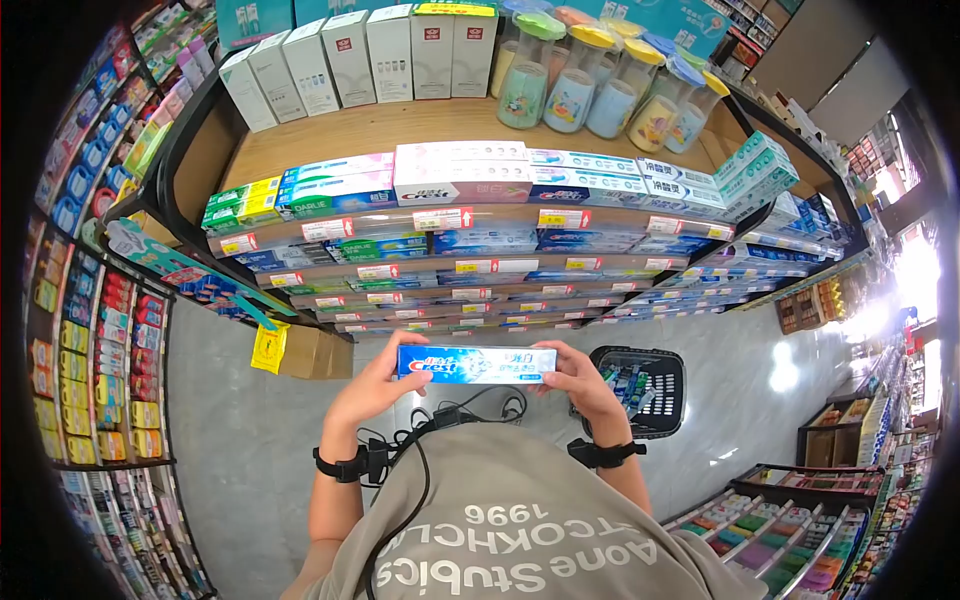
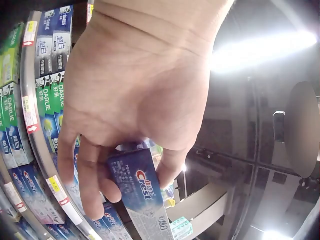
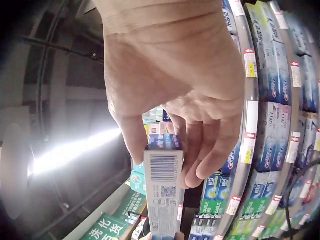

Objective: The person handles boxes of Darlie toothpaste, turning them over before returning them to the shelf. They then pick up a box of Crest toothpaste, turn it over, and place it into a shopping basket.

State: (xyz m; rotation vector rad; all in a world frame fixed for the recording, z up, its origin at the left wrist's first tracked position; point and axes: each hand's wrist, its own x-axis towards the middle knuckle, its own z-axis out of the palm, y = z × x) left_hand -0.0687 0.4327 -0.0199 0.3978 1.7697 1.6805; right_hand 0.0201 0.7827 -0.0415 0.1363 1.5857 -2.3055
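Both hands hold a blue and white Crest toothpaste box (image 1: 477,365) level in front of the shirt, its printed front facing up in the head view. My left hand (image 1: 374,388) grips the left end with thumb and fingers. At the other end, my right hand (image 1: 580,382) pinches the box the same way. The left wrist view shows the box (image 2: 137,187) between the thumb and fingers of the left hand (image 2: 135,90). In the right wrist view the side with the barcode (image 3: 163,170) shows below the right hand (image 3: 175,75).
Ahead, a tiered shelf (image 1: 350,228) carries rows of toothpaste boxes. White cartons (image 1: 390,55) and lidded jars (image 1: 570,90) stand on its top. A black basket (image 1: 660,395) with packets inside sits on the floor at right. A cardboard box (image 1: 315,352) lies by the shelf's foot.
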